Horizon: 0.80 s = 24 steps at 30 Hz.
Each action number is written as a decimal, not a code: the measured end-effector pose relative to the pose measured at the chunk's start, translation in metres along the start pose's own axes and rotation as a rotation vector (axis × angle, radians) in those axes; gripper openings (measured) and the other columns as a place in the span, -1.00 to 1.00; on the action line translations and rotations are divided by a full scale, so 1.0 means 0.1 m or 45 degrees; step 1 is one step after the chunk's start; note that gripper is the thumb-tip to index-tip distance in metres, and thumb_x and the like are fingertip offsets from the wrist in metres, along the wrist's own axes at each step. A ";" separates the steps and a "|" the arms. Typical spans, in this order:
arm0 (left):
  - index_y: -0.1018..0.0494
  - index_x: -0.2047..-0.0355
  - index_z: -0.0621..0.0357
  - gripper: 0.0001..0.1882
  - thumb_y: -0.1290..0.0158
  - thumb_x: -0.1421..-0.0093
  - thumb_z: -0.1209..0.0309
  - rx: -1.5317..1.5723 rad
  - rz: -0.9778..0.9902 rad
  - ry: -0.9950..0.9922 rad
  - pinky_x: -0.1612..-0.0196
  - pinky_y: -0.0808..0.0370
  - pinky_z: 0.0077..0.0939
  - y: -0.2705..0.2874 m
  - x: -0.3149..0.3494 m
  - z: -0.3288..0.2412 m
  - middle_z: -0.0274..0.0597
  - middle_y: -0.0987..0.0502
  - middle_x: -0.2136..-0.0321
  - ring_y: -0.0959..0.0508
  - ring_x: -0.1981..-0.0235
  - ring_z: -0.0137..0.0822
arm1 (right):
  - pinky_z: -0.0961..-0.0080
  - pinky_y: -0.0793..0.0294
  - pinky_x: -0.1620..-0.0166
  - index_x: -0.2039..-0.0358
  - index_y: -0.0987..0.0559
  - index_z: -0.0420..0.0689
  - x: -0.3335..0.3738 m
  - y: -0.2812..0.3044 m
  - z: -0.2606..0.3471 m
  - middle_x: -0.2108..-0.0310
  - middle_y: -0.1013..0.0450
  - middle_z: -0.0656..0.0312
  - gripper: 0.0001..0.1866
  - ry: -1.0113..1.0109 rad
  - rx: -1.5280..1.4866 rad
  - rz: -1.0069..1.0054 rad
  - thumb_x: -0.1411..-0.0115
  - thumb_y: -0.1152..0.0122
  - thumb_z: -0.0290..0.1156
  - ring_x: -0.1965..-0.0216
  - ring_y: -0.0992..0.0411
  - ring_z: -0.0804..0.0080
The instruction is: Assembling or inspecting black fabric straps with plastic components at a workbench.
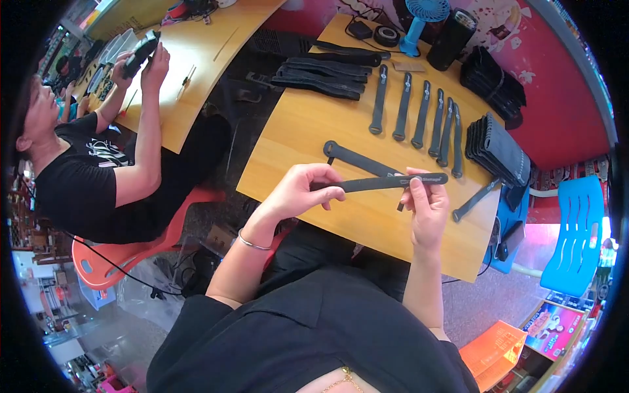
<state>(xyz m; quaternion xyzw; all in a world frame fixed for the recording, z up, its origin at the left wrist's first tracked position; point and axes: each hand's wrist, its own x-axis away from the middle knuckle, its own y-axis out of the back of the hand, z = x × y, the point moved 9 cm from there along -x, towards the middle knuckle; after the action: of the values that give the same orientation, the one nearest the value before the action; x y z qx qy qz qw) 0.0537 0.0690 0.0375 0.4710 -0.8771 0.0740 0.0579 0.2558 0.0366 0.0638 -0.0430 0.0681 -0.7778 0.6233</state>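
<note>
Both my hands stretch a dark grey fabric strap (386,183) with a rounded, printed end above the near part of the table. My left hand (304,190) pinches its left part between thumb and fingers. Near its rounded right end, my right hand (427,208) grips it with the thumb on top. Another strap length (360,159) with a round eyelet end shows just beyond; whether it joins the held one, I cannot tell. Farther off, several similar straps (403,107) lie side by side, and one more strap (475,202) lies right of my right hand.
The wooden table (282,147) carries a dark strap pile (324,75), a folded stack (498,150), a black bundle (491,85), a blue fan (419,26) and a black cylinder (452,39). A blue chair (576,236) stands right. A co-worker (98,177) sits left, holding a dark object.
</note>
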 end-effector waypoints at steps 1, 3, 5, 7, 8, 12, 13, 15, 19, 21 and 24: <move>-0.43 0.29 0.37 -0.87 -0.07 -0.15 0.55 0.009 -0.034 -0.002 0.43 -0.51 -0.66 0.05 0.00 0.03 -0.14 -0.57 0.43 -0.55 0.46 -0.50 | 0.82 -0.22 0.50 0.17 -0.50 -0.20 0.00 0.06 0.00 0.33 -0.53 0.18 -0.82 0.001 0.006 -0.049 -0.24 -0.07 -0.45 0.56 -0.30 0.74; -0.45 0.30 0.35 -0.88 -0.05 -0.17 0.55 0.047 -0.082 -0.014 0.36 -0.51 -0.66 0.12 0.01 0.05 -0.22 -0.56 0.44 -0.54 0.45 -0.50 | 0.80 -0.24 0.49 0.19 -0.51 -0.20 0.01 0.11 0.01 0.40 -0.50 0.27 -0.84 0.025 -0.026 -0.067 -0.21 -0.09 -0.49 0.55 -0.31 0.74; -0.45 0.30 0.35 -0.89 -0.05 -0.17 0.55 0.046 -0.118 -0.032 0.35 -0.51 -0.66 0.19 0.01 0.09 -0.22 -0.55 0.44 -0.54 0.44 -0.50 | 0.79 -0.25 0.49 0.22 -0.53 -0.19 0.02 0.13 0.02 0.47 -0.46 0.35 -0.85 0.048 -0.060 -0.086 -0.19 -0.11 -0.53 0.54 -0.32 0.73; -0.46 0.30 0.35 -0.89 -0.05 -0.17 0.55 0.042 -0.154 -0.048 0.33 -0.51 -0.65 0.21 0.00 0.13 -0.21 -0.55 0.44 -0.55 0.43 -0.50 | 0.78 -0.29 0.44 0.23 -0.53 -0.17 0.04 0.16 0.04 0.48 -0.45 0.37 -0.85 0.060 -0.053 -0.119 -0.17 -0.11 -0.57 0.51 -0.32 0.74; -0.46 0.29 0.34 -0.89 -0.05 -0.16 0.56 0.010 -0.202 -0.098 0.31 -0.51 -0.65 0.25 0.00 0.11 -0.22 -0.55 0.44 -0.55 0.42 -0.49 | 0.78 -0.29 0.44 0.23 -0.53 -0.17 0.04 0.18 0.03 0.48 -0.45 0.37 -0.85 0.059 -0.059 -0.118 -0.17 -0.11 -0.57 0.51 -0.32 0.74; -0.49 0.29 0.31 -0.88 -0.04 -0.14 0.61 -0.081 -0.317 -0.237 0.25 -0.50 -0.62 0.34 -0.01 0.09 -0.25 -0.54 0.43 -0.55 0.40 -0.46 | 0.78 -0.32 0.36 0.24 -0.53 -0.22 0.09 0.27 -0.02 0.32 -0.45 0.30 -0.85 0.112 0.019 -0.028 -0.17 -0.08 -0.61 0.44 -0.32 0.72; -0.49 0.29 0.31 -0.88 -0.04 -0.14 0.61 -0.078 -0.321 -0.241 0.25 -0.50 -0.62 0.38 0.01 0.10 -0.25 -0.54 0.43 -0.55 0.40 -0.46 | 0.78 -0.32 0.34 0.23 -0.54 -0.23 0.10 0.26 -0.01 0.24 -0.44 0.27 -0.84 0.143 0.055 0.004 -0.16 -0.08 -0.62 0.42 -0.32 0.70; -0.51 0.31 0.30 -0.88 -0.05 -0.12 0.64 -0.262 -0.381 -0.422 0.24 -0.49 -0.62 0.38 0.03 -0.02 -0.26 -0.54 0.45 -0.56 0.40 -0.46 | 0.79 -0.31 0.33 0.22 -0.54 -0.24 0.11 0.31 -0.02 0.22 -0.42 0.27 -0.82 0.162 0.168 0.030 -0.16 -0.07 -0.62 0.41 -0.31 0.70; -0.51 0.35 0.30 -0.90 -0.07 -0.09 0.65 -0.322 -0.432 -0.411 0.24 -0.49 -0.63 0.42 0.03 -0.04 -0.26 -0.53 0.46 -0.55 0.40 -0.47 | 0.81 -0.25 0.34 0.19 -0.56 -0.23 0.15 0.37 -0.02 0.27 -0.37 0.33 -0.78 0.202 0.406 0.076 -0.14 -0.08 -0.63 0.41 -0.27 0.72; -0.50 0.37 0.31 -0.92 -0.10 -0.09 0.63 -0.247 -0.455 -0.314 0.26 -0.48 -0.67 0.48 0.00 0.08 -0.27 -0.54 0.46 -0.54 0.41 -0.51 | 0.82 -0.23 0.35 0.18 -0.56 -0.23 0.15 0.44 -0.06 0.29 -0.36 0.34 -0.78 0.166 0.450 0.062 -0.14 -0.08 -0.63 0.42 -0.26 0.72; -0.48 0.40 0.31 -0.94 -0.12 -0.09 0.60 -0.090 -0.469 -0.176 0.30 -0.47 -0.70 0.52 -0.06 0.21 -0.28 -0.54 0.47 -0.52 0.41 -0.54 | 0.83 -0.22 0.36 0.17 -0.55 -0.23 0.14 0.51 -0.13 0.32 -0.36 0.38 -0.77 0.091 0.461 0.015 -0.14 -0.09 -0.63 0.43 -0.25 0.74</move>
<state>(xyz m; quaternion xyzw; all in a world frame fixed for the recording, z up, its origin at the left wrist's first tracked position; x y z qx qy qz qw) 0.0126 0.0984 0.0123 0.6251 -0.7801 -0.0012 0.0267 0.3000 0.0130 0.0421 0.0980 -0.0506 -0.7746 0.6228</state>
